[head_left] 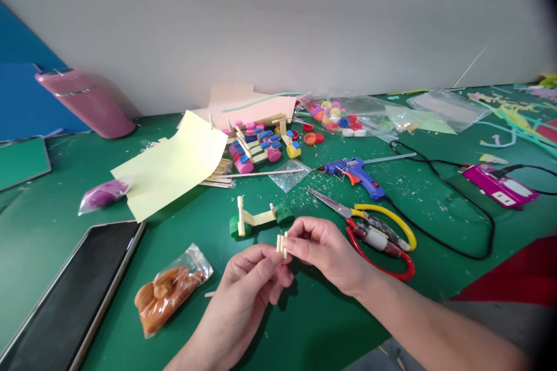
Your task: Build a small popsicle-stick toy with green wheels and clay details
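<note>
My left hand (255,287) and my right hand (322,249) meet over the front of the green table, fingertips pinched. Between them are a few short pale sticks (282,245) standing side by side, gripped from both sides; the fingers partly cover them. Just beyond lies a small toy car frame (259,219) of pale strips with green cap wheels. To the right of my right hand rest large scissors (369,226) with yellow and red handles, blades partly apart. A clear bag of orange-brown clay (167,295) lies left of my left hand.
Behind stand several toy cars (256,145) with coloured wheels, a bag of bottle caps (337,116) and a blue glue gun (354,173) whose black cord (456,185) loops right. On the left are yellow paper (174,162), a tablet-like device (73,301) and a pink bottle (89,103).
</note>
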